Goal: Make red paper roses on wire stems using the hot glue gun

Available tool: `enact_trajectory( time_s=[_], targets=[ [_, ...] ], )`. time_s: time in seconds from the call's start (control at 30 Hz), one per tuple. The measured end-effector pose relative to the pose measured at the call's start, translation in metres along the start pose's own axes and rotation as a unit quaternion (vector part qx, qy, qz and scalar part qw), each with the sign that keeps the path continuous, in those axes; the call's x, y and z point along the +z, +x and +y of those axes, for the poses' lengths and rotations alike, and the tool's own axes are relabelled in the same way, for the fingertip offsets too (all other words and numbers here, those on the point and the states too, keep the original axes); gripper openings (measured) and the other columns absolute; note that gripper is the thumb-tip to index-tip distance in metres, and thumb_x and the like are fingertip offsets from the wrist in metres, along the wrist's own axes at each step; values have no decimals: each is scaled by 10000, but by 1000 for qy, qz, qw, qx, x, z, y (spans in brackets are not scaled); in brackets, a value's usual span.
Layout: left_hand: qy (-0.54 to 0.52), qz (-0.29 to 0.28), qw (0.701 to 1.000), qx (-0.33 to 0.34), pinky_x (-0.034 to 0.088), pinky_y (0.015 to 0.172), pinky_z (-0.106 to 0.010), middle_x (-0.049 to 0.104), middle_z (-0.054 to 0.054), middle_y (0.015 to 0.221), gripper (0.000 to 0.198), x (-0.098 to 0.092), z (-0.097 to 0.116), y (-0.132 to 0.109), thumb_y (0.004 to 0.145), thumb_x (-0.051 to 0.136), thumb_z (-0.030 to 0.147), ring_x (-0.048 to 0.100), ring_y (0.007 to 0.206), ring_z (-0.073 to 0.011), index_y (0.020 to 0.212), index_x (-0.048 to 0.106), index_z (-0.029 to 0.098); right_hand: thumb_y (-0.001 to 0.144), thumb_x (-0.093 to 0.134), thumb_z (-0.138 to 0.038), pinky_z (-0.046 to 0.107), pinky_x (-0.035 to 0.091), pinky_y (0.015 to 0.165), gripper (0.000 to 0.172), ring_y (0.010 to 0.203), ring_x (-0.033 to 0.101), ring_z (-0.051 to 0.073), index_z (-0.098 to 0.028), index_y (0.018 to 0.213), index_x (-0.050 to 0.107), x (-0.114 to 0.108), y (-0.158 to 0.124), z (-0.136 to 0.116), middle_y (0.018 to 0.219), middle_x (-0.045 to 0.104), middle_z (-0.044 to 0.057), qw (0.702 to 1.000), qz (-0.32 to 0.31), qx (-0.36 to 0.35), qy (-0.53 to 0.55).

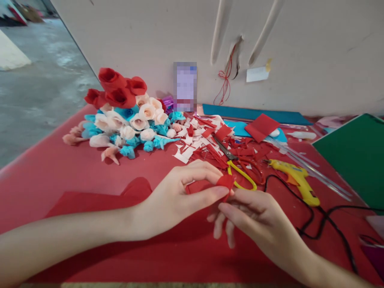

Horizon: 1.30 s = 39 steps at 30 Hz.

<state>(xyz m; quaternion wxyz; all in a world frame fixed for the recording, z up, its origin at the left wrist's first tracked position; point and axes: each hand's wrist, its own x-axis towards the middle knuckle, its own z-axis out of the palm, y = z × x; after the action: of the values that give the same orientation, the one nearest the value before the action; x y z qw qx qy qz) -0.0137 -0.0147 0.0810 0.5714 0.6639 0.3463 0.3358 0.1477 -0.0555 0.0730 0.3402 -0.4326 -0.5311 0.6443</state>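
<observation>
Between thumb and fingers, my left hand (177,196) pinches a small curled piece of red crepe paper (225,183). My right hand (261,216) meets it from the right, its thumb and index finger closed at the paper's lower edge while the other fingers hang curled below. The fingertips hide part of the piece. Just beyond the hands lie scissors (241,175) with yellow and red handles, among red and white paper scraps (192,140). Flat red paper (90,204) lies on the table under and beside my left forearm.
Red, cream and blue paper flowers (139,122) are heaped at the back left. A phone (185,86) leans on the wall. To the right are a yellow glue gun (295,180), its black cord (310,218), clear sticks (312,166) and a green board (354,156).
</observation>
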Motion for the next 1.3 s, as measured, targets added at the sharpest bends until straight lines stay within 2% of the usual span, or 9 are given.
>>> enact_trajectory(
  time_s=[0.37, 0.53, 0.63, 0.77, 0.9, 1.0, 1.3],
  targets=[
    [-15, 7, 1000, 14, 427, 708, -196, 570, 1, 800, 54, 0, 0, -3, 738, 623, 133, 526, 763, -95, 687, 611, 146, 844, 512, -191, 145, 501, 493, 106, 547, 631, 95, -140, 763, 559, 0, -2, 0, 653, 614, 13, 1000, -8, -18, 14],
    [3, 10, 1000, 12, 419, 708, -189, 560, 8, 785, 90, -1, 1, -1, 746, 624, 156, 518, 757, -89, 657, 610, 146, 823, 552, -201, 142, 477, 476, 65, 514, 604, 84, -151, 783, 567, -2, -2, 0, 617, 619, 6, 1000, -7, -10, -1],
    [8, -3, 1000, 20, 415, 705, -173, 547, 23, 762, 73, -3, 4, -2, 765, 608, 169, 510, 748, -76, 695, 624, 153, 767, 627, -213, 129, 434, 438, 78, 473, 543, 61, -181, 818, 578, -5, -2, -4, 584, 594, -26, 998, 29, -41, -32],
    [10, -41, 999, 9, 401, 695, -151, 543, 41, 768, 97, -6, 9, -4, 780, 586, 150, 500, 731, -57, 686, 607, 159, 767, 631, -225, 124, 390, 413, 62, 473, 488, 35, -194, 765, 577, -10, -4, -12, 657, 567, -34, 989, 92, -84, -78],
    [4, -82, 996, -19, 391, 705, -134, 539, 53, 756, 108, -6, 10, -4, 771, 585, 120, 498, 737, -48, 671, 598, 157, 795, 605, -227, 137, 408, 450, 23, 496, 482, 33, -210, 810, 608, -15, -6, -15, 747, 575, -23, 989, 69, -97, -82],
    [5, -108, 993, -40, 393, 718, -128, 538, 50, 761, 88, -4, 10, -3, 766, 587, 120, 504, 755, -49, 685, 608, 146, 781, 616, -202, 130, 394, 452, 12, 517, 474, 35, -210, 789, 619, -19, -7, -16, 736, 559, -26, 991, 52, -76, -99],
    [66, -181, 980, -47, 416, 691, -132, 564, 32, 777, 76, -4, 10, 0, 770, 569, 130, 534, 721, -58, 713, 617, 117, 711, 636, -156, 130, 365, 457, 62, 524, 443, 39, -206, 712, 599, -28, -4, -20, 697, 545, -41, 979, -5, -16, -204]
  ],
)
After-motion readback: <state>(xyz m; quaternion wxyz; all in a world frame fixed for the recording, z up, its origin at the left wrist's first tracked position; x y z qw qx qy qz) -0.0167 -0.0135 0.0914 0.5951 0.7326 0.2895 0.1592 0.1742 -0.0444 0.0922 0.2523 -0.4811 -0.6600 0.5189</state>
